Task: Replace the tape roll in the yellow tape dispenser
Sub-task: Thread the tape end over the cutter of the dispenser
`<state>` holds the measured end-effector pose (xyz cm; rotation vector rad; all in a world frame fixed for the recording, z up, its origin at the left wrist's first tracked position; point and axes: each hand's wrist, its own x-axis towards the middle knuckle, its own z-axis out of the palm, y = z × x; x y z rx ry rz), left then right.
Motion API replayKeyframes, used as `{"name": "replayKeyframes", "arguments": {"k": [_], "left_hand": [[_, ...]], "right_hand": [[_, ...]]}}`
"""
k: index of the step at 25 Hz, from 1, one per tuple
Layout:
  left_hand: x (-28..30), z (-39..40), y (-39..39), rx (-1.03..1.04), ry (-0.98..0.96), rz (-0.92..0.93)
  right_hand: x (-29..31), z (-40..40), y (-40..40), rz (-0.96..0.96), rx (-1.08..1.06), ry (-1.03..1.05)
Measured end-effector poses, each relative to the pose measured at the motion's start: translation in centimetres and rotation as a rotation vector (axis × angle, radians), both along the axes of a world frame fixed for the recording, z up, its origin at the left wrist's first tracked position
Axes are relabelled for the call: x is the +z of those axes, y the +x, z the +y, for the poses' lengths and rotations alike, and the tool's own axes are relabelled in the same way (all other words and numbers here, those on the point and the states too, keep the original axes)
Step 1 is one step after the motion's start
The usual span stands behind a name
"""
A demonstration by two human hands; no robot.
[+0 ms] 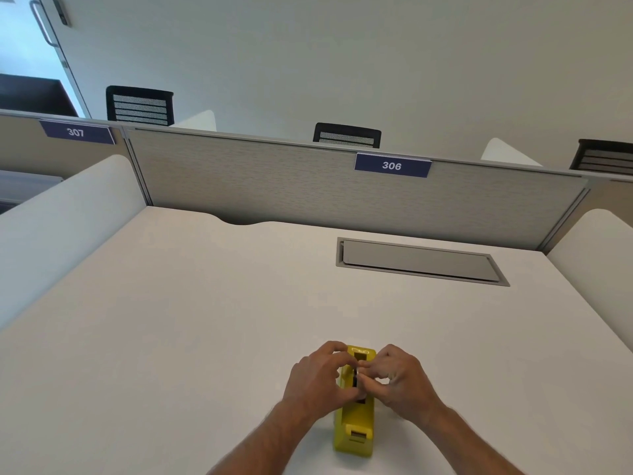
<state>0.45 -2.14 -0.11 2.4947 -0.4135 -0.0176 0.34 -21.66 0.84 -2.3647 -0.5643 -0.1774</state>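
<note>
The yellow tape dispenser (354,426) stands on the white desk (205,337) near the front edge, its cutter end toward me. My left hand (317,378) and my right hand (399,380) meet over its middle slot, fingers pinched together. Between the fingertips a small dark part of the tape roll (356,378) shows in the slot; most of it is hidden by my fingers. Both hands appear to pinch the roll from either side, the left hand also resting against the dispenser's left wall.
A grey cable hatch (419,262) is set into the desk at the back right. A grey partition (274,186) with a sign reading 306 (392,165) closes the far side. White side dividers (68,228) flank the desk. Black chairs stand beyond.
</note>
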Motion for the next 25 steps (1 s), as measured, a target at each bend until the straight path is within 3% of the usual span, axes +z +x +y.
{"name": "replayKeyframes", "arguments": {"k": [13, 25], "left_hand": [[0.2, 0.3, 0.1, -0.014, 0.034, 0.035], [0.1, 0.3, 0.2, -0.025, 0.034, 0.042]], "right_hand": [[0.9, -0.9, 1.5, 0.092, 0.137, -0.089], [1.0, -1.0, 1.7, -0.041, 0.21, -0.196]]}}
